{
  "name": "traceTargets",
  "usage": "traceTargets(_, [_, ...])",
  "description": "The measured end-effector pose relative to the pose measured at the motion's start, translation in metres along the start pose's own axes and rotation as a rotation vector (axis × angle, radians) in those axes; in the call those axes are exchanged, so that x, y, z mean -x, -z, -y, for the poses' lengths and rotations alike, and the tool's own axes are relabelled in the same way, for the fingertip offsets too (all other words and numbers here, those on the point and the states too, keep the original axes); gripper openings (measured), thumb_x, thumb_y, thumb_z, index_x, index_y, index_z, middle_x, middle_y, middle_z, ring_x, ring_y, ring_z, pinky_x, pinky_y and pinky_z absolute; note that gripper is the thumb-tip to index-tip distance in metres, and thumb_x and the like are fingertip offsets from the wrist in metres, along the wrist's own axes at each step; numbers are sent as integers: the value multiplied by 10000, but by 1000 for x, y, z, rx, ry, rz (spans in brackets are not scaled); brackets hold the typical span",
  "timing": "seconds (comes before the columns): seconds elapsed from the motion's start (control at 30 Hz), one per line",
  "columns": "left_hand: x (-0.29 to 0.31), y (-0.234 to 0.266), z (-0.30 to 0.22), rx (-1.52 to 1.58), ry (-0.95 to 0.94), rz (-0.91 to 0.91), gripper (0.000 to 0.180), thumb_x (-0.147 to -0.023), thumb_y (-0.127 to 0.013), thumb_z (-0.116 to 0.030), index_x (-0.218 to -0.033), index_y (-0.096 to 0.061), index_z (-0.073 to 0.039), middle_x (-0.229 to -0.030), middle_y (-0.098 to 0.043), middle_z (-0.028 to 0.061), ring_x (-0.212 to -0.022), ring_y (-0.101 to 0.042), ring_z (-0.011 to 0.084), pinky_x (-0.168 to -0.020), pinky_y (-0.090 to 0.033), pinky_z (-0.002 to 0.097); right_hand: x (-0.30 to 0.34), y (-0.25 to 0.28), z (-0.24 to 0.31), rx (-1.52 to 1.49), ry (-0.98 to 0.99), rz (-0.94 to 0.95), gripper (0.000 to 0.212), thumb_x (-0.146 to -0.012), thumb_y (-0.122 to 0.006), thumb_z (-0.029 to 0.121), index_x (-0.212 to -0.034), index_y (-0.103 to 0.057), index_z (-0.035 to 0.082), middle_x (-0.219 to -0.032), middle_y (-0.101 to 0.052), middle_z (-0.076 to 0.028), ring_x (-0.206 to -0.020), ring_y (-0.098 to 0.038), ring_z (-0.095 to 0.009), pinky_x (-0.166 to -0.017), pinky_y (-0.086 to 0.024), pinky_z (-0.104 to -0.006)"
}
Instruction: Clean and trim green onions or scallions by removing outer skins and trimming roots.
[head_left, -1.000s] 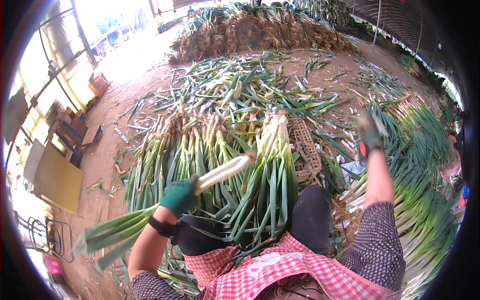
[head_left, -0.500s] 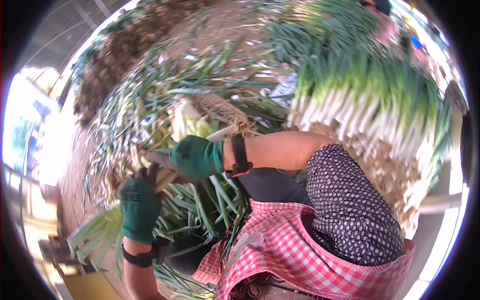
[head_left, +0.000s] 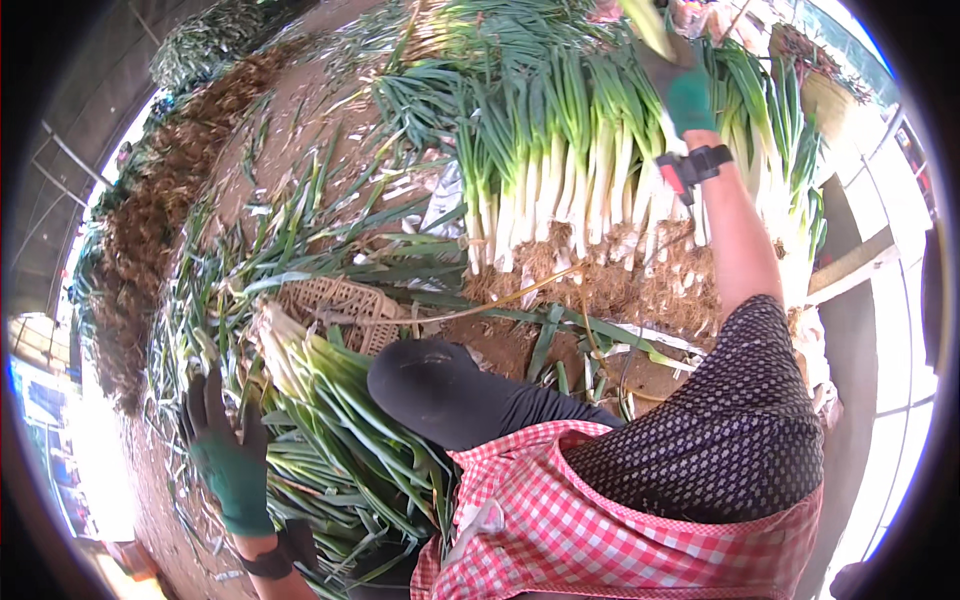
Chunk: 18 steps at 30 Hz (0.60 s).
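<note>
Both hands wear green gloves with grey fingers. My left hand (head_left: pixel 228 455) is at the lower left, fingers spread and nothing in them, beside a bundle of leeks (head_left: pixel 320 375) lying next to my dark-trousered knee. My right arm reaches to the far right, where my right hand (head_left: pixel 685 90) is closed on a leek (head_left: pixel 648 25), whose pale yellow-green part sticks out beyond the fingers. The hand is over a wide row of leeks (head_left: pixel 560 160), laid side by side with white stems and roots toward me and green leaves away. The fingertips are partly hidden.
A woven plastic basket (head_left: pixel 335 305) lies among cut leaves left of centre. Leaf scraps (head_left: pixel 290 235) litter the brown ground. A long brown heap of roots (head_left: pixel 150 230) runs along the far left. A thin stick (head_left: pixel 500 300) lies before the row. A pale beam (head_left: pixel 850 265) stands at right.
My hands have parted. The right went from beside the left, over a leek at the left, to the far right row. The left has opened and sits slightly lower. The view has shifted.
</note>
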<state>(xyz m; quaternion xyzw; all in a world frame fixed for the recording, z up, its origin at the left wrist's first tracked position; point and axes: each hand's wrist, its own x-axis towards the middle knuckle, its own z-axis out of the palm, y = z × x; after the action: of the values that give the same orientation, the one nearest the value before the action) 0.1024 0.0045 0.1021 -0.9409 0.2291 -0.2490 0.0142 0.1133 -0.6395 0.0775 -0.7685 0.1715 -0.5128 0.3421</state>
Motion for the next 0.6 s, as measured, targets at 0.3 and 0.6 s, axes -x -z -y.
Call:
traceTargets(0.3, [148, -107, 71, 193, 345, 471, 509, -745, -706, -217, -1179, -549, -2, -994, -599, 192, -895, -571, 370, -802, -454, 452, 99, 143, -257, 1315, -669, 293, 626, -867, -489, 157, -1432, -254, 26, -1316, -486, -229, -1190, -515, -354, -991, -433, -430])
traceTargets(0.6, [186, -244, 40, 470, 568, 520, 623, -838, -641, -416, -1260, -508, 22, -1134, -619, 244, -1070, -589, 384, -896, -467, 417, 7, 207, -328, 1667, -371, 709, 333, -896, -499, 305, -1081, -667, 86, -1078, -658, -172, -1011, -637, -323, -851, -506, -416])
